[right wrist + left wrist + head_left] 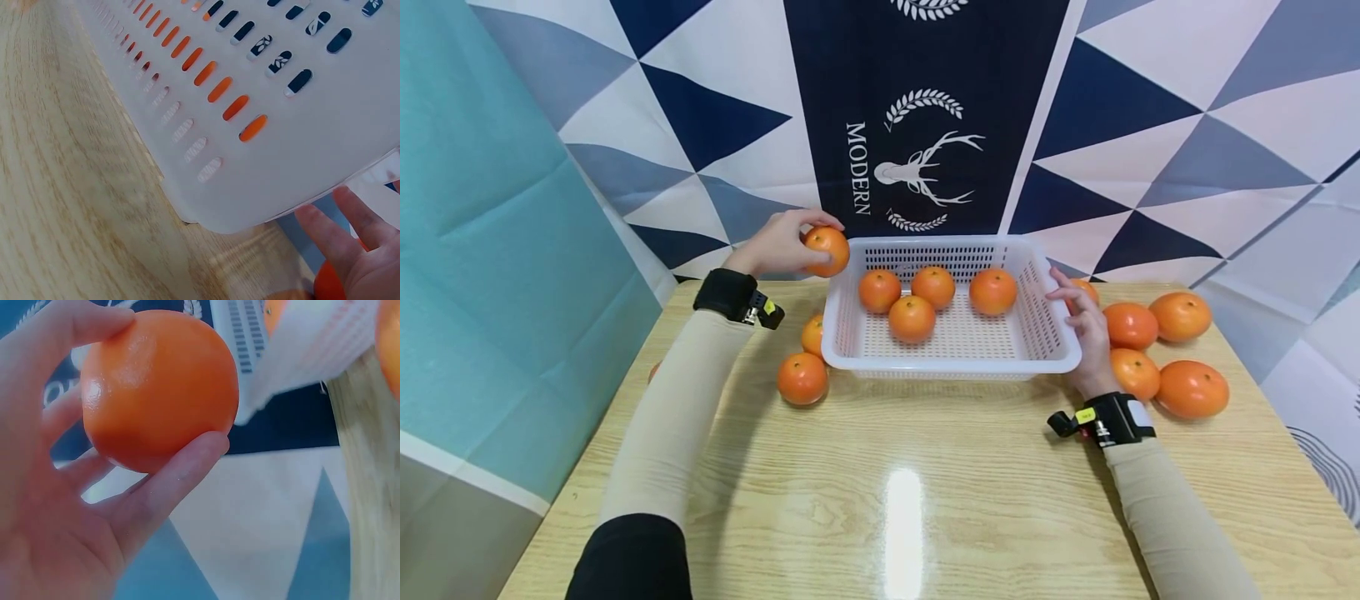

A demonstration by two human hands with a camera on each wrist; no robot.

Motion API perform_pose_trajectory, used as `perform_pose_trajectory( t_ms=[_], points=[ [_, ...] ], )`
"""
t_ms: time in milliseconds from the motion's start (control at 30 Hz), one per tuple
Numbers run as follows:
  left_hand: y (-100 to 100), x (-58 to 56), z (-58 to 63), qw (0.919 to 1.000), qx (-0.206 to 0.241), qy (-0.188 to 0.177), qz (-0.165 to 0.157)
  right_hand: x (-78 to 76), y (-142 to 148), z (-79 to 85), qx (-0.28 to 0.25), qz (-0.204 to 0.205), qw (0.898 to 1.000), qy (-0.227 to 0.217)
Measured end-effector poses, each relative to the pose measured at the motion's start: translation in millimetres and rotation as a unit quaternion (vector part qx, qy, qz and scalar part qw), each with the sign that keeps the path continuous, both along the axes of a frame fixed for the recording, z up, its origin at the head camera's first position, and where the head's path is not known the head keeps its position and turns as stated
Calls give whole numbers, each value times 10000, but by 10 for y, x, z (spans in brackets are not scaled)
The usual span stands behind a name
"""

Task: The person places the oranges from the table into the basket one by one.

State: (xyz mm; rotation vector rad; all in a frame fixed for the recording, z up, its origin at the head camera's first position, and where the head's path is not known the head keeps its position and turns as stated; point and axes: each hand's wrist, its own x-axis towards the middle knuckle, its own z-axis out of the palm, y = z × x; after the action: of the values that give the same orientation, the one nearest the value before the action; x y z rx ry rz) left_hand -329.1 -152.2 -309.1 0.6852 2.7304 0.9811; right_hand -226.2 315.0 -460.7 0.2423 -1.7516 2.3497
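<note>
My left hand (777,244) grips an orange (827,250) just outside the basket's left back corner, raised above the table. In the left wrist view the thumb and fingers wrap the sides of this round, glossy orange (161,390). The white plastic basket (940,367) has slotted walls and stands at the table's back. Inside it, a cluster of oranges (912,319) sits left of centre, with another orange (993,292) toward the right. At the basket's right side, my right hand (1092,342) touches the rim with extended fingertips (306,215); its thumb is hidden.
Two oranges (802,379) lie against or near the basket's left side. Several more oranges (1193,389) are grouped beyond my right hand. Behind the wooden table (985,475) hangs a patterned cloth (722,108), close to the basket's back edge. A teal panel (512,250) borders the left.
</note>
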Motion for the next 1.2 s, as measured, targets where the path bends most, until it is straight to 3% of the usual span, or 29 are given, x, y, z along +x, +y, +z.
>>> perform_pose_trajectory(
  t_ms=[467,733,967,1200],
  points=[
    [510,94,74,9967,-213,431,-655,11,31,-23,173,-65,9998,0],
    [810,157,100,9898,-260,726,-1197,15,15,-13,202,-140,9997,18],
    [1038,238,130,9856,-157,766,-1500,13,20,-11,166,-99,9998,13],
    [1142,221,43,9808,-48,893,-1731,-1,27,-9,92,-1,9999,-48]
  ],
)
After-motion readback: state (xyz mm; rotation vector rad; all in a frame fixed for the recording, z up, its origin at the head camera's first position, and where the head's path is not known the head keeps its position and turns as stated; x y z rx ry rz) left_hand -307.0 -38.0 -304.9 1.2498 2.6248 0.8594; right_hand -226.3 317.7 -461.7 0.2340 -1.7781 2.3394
